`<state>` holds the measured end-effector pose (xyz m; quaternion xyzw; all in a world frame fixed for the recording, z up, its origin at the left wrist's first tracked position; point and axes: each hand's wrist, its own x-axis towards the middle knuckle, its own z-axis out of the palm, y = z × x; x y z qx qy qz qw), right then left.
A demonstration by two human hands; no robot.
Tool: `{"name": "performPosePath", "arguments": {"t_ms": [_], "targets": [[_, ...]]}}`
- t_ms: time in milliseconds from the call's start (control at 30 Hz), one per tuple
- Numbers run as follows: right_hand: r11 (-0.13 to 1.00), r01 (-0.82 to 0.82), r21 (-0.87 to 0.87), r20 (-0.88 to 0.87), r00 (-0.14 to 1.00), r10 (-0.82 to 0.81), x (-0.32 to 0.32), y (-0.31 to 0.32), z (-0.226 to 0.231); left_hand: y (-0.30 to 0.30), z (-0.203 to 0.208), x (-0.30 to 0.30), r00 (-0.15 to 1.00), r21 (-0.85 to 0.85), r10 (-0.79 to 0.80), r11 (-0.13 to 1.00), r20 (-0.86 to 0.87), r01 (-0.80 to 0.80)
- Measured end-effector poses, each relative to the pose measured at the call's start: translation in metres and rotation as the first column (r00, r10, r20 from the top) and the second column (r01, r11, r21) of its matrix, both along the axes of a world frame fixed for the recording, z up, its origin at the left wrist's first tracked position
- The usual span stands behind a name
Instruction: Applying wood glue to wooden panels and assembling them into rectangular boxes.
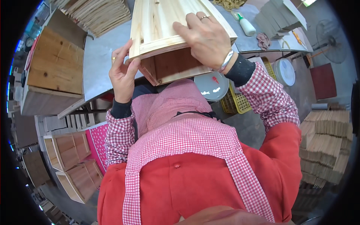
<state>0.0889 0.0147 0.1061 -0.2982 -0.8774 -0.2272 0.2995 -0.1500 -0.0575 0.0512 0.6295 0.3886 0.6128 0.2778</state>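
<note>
A pale wooden box (157, 33) rests in front of me on the table, with its open end facing me and its dark inside showing. My left hand (123, 77) is at the box's near left corner, thumb against the front edge and fingers along the side; it wears a ring. Over the near right part of the top lies my right hand (208, 41), fingers bent onto the boards and wrist past the front edge. A ring and a pale bracelet are on it. Its thumb tip and whatever lies under the palm are hidden.
The table (99, 71) also bears thin wood strips (97, 15), a glue bottle (246, 25), a crumpled cloth (263, 40) and stacked panels (279, 17). A larger wooden case (56, 60) stands left. Below are a grey round lid (212, 88), yellow crate (240, 103) and white bucket (287, 73).
</note>
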Motion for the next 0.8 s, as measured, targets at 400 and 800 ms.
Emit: {"name": "performPosePath", "arguments": {"t_ms": [400, 800], "targets": [[0.916, -0.214, -0.340, -0.491, 0.871, 0.022, 0.097, -0.019, -0.013, -0.004, 0.005, -0.009, 0.981, 0.016, 0.068, 0.998, -0.180, -0.066], [0.778, -0.465, -0.422, -0.656, 0.749, 0.092, 0.112, 0.004, -0.034, -0.017, 0.011, -0.004, 0.968, -0.097, 0.098, 0.988, -0.231, -0.123]]}}
